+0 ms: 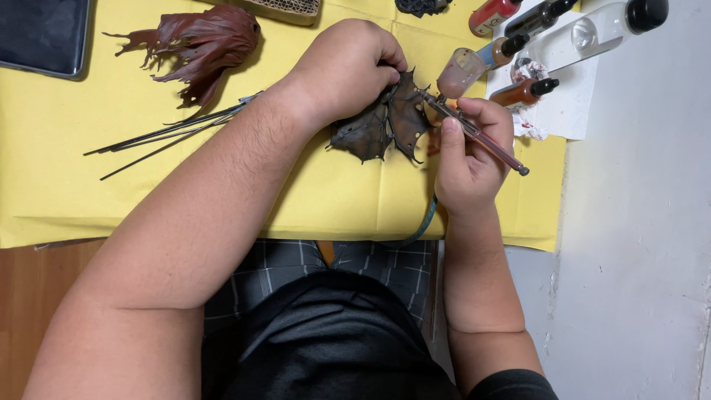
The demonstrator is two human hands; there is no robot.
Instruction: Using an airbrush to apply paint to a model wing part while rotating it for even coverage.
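Observation:
My left hand (pixel 348 70) grips the top edge of a dark, spiky wing-shaped model piece (pixel 385 122), held just above the yellow paper (pixel 326 192). In my right hand (pixel 466 159) is a slim airbrush (pixel 474 133) with a cloudy paint cup (pixel 459 72); its tip points at the piece's right edge. A teal hose (pixel 424 222) runs from under my right hand down past the table's edge.
A reddish-brown tattered model part (pixel 204 44) lies at the back left, with thin dark rods (pixel 167 133) below it. Small paint bottles (pixel 522 90) and a clear bottle (pixel 600 26) rest on white paper at the back right. A dark tray (pixel 41 33) fills the top-left corner.

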